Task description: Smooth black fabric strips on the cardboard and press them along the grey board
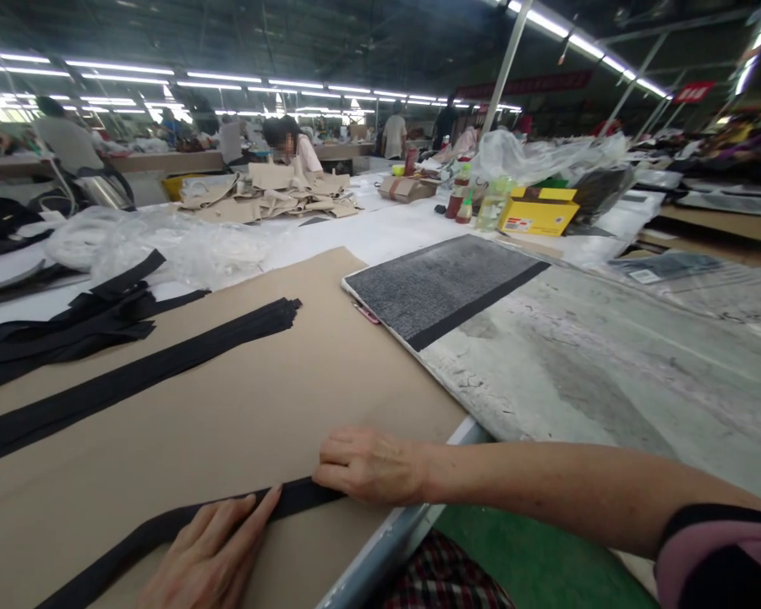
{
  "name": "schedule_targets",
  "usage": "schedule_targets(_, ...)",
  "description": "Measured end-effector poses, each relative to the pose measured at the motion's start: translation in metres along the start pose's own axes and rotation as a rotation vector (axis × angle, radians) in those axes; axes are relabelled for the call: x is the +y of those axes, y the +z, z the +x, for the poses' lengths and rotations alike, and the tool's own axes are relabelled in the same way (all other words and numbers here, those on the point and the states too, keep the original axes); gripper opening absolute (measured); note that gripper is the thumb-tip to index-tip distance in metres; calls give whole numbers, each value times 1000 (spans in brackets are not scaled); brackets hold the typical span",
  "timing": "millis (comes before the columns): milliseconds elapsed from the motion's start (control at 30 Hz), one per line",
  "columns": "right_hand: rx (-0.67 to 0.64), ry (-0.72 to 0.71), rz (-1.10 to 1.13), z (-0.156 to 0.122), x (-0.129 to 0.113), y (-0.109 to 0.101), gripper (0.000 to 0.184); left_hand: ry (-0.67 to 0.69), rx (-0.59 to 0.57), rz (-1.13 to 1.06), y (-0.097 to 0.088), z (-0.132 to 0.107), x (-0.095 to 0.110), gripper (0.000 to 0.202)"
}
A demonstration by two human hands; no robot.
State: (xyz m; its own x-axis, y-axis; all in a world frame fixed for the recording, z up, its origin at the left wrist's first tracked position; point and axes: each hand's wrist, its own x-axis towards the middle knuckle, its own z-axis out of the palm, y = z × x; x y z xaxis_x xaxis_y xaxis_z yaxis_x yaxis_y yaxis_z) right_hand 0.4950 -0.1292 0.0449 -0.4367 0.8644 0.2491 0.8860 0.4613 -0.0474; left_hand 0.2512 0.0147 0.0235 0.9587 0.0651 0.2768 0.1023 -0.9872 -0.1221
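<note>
Our left hand lies flat and open on the black fabric strip near the brown cardboard sheet's front edge. Our right hand curls closed over its end. The strip looks soft, light and limp, best held at the ends.

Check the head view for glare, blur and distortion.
Head view: ceiling lights glare and blow out at far left; wide-lens distortion tilts the pole; left hand, right hand and strip are sharp and evenly lit, with hardly any shadow.
</note>
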Motion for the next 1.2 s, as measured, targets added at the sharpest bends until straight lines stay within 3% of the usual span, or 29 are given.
schedule_targets(300,-4,-13,-66,-7,-4,-7,18,18,9,108,0,7,10,54)
schedule_targets(667,-9,-8,-141,-23,-6,-15,13,-23,-42,47,-7,20,21,55)
schedule_targets(1200,-5,103,-145,-42,-5,-34,20,-39,-32,133,-15,31,40,57)
